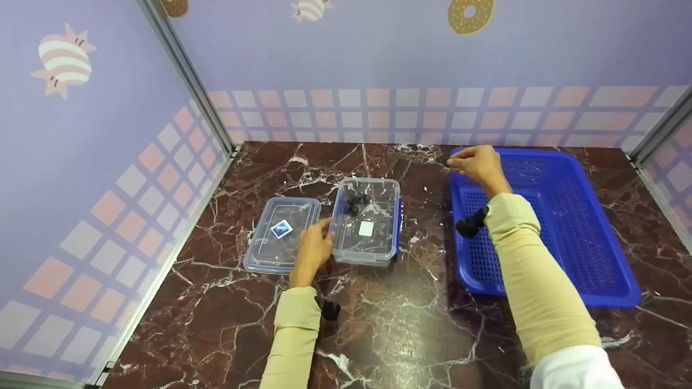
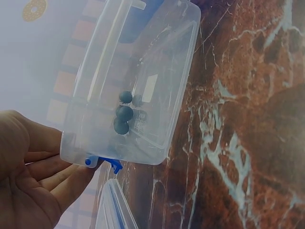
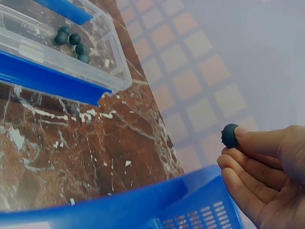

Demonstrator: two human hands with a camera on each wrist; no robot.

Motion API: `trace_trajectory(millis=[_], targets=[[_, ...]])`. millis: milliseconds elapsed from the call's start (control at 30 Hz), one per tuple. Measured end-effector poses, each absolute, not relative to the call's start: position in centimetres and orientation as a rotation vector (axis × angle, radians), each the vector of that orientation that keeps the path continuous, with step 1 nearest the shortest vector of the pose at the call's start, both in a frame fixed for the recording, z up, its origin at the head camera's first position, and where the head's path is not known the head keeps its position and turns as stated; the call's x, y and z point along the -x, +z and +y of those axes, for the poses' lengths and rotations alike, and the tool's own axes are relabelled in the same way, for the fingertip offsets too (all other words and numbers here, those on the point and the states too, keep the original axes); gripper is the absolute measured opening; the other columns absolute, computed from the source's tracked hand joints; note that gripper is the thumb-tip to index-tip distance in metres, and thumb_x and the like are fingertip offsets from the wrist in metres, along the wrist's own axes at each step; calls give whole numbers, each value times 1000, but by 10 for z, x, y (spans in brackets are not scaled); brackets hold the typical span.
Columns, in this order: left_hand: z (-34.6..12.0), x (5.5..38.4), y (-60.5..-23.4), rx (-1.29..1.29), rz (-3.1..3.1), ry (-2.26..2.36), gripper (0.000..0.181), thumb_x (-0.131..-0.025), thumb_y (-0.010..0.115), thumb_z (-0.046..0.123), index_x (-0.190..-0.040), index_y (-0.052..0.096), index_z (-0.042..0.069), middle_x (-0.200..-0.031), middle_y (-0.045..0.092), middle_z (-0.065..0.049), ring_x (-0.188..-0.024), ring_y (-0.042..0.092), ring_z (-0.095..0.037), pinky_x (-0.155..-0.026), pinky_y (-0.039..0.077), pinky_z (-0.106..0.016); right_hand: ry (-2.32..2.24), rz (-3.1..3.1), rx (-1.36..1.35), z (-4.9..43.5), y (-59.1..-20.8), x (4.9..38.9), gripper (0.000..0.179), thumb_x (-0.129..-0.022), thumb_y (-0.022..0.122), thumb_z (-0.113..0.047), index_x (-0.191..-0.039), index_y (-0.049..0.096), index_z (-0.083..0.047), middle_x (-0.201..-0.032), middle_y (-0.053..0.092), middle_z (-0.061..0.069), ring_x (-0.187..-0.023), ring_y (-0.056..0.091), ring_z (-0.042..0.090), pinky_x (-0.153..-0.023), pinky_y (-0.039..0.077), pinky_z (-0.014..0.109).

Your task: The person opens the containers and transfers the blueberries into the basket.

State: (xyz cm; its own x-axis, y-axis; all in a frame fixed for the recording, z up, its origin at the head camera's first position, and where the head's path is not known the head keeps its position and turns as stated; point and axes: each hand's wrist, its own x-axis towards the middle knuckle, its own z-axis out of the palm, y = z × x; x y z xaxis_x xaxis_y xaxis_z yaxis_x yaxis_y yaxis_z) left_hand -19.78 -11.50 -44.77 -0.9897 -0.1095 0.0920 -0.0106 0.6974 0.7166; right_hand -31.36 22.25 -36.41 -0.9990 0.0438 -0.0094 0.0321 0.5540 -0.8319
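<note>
So, counter [image 1: 411,329]: reddish-brown marble pattern, with the basket, box and lid all sitting on it.
Basket [image 1: 594,216]: big blue perforated one, on the right.
Clear box [image 1: 378,246]: lid off, around the middle, apart from the basket.
Lid [image 1: 270,251]: flat, just left of the box.
Right hand [image 1: 480,165]: up by the basket's far left corner, thumb and index fingers closed together on one blueberry, the rest loosely bent.
Left hand [image 1: 314,246]: fingers at the box's left edge, thumb by the rim. Probably steadying it tbh; can't tell if they're clamped on or just touching.
Boxed blueberries [image 3: 61,38]: small cluster toward the box's far end, five visible from the right wrist.
Pinched blueberry [image 3: 230,136]: held clear of box and basket. I'd call this the transfer step, though the direction isn't obvious. Next move imo calls for a light pinch (no squashing) and a low release so it doesn't bounce out.
</note>
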Motion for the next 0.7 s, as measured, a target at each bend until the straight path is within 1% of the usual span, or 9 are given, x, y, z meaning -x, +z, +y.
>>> trace_trajectory(millis=[233, 333, 500, 567, 700], targets=[[-116, 199, -449, -87, -2776, -1162, 38, -90, 60, 6, -128, 59, 1, -119, 66, -18, -110, 63, -31, -98, 47, -43, 1657, -2690, 153, 241, -372, 314, 37, -85, 71, -16, -113, 65, 9, -74, 72, -3, -57, 62, -4, -59, 52, 14], [-116, 199, -449, -89, -2780, -1161, 37, -91, 60, 6, -128, 59, 1, -120, 66, -17, -109, 63, -31, -97, 48, -42, 1697, -2672, 192, 250, -375, 313, 39, -86, 71, -15, -115, 64, 10, -72, 71, -6, -59, 64, -3, -59, 53, 13], [-115, 198, -448, -69, -2766, -1146, 37, -90, 60, 5, -126, 60, 0, -118, 67, -17, -107, 65, -31, -96, 49, -42, 1772, -2633, 237, 263, -382, 312, 41, -86, 70, -11, -117, 61, 14, -61, 65, -14, -60, 66, -2, -61, 54, 14], [-115, 198, -448, -63, -2757, -1152, 37, -90, 60, 4, -126, 59, -1, -117, 67, -18, -106, 65, -31, -96, 49, -41, 1784, -2629, 253, 268, -386, 312, 41, -86, 69, -11, -117, 60, 14, -60, 65, -14, -59, 66, -1, -62, 54, 15], [-115, 199, -449, -75, -2752, -1176, 37, -90, 60, 4, -126, 59, -1, -119, 66, -18, -107, 65, -30, -97, 48, -40, 1754, -2677, 309, 276, -393, 309, 42, -87, 69, -12, -119, 59, 13, -65, 67, -11, -61, 66, -1, -65, 55, 16]])
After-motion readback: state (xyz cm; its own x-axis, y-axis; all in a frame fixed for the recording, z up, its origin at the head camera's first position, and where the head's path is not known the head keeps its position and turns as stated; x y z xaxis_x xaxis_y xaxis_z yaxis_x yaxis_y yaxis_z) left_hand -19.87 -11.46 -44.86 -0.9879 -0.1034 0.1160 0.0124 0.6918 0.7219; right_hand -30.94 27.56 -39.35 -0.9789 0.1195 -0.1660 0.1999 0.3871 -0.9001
